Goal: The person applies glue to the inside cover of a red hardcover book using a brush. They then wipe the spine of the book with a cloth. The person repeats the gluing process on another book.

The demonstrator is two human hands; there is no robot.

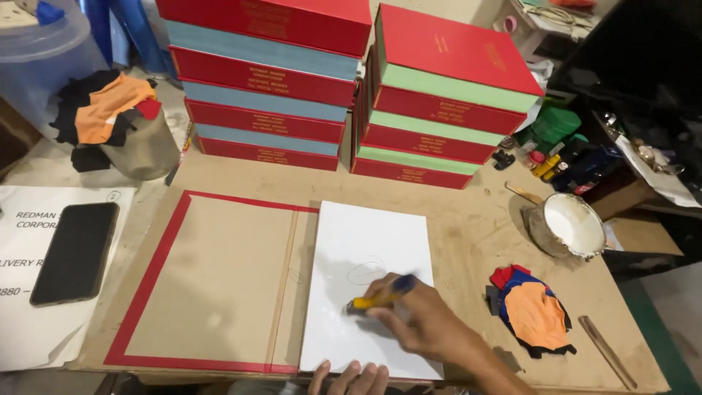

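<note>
My right hand grips a brush with a yellow and blue handle, its tip pressed on a white sheet. Faint wet strokes show on the sheet above the brush. The white sheet lies on the right half of an open brown book cover with red edging, flat on the table. My left hand rests with fingers apart at the sheet's near edge, holding it down.
Two stacks of red-covered books stand behind. A bowl of white paste sits right, rags and a wooden stick near it. A black phone on paper lies left, a rag-topped container beyond.
</note>
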